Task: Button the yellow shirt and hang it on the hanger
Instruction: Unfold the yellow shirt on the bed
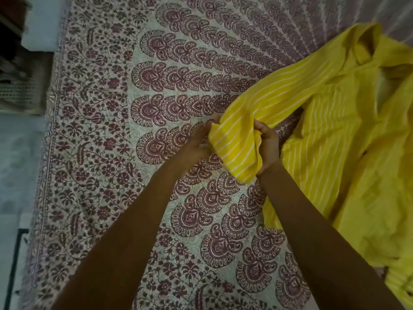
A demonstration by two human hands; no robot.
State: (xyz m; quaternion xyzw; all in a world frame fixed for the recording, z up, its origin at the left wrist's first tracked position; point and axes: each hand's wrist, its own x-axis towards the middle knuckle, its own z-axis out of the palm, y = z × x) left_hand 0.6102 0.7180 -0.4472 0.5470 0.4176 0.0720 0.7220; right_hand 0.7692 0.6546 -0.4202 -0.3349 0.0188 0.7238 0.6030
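The yellow shirt (335, 121) with thin white stripes lies crumpled across the right side of the bed. One striped part of it, a sleeve or a hem end, is lifted toward the middle. My left hand (199, 142) grips that end from the left, its fingers partly hidden behind the cloth. My right hand (267, 144) grips the same end from the right, fingers curled into the fabric. I see no hanger, and no buttons show.
The bed is covered by a white sheet (134, 108) printed with dark red paisley and flowers. Its left edge runs along a pale floor (15, 164). A light perforated box or basket (20, 92) stands at the far left.
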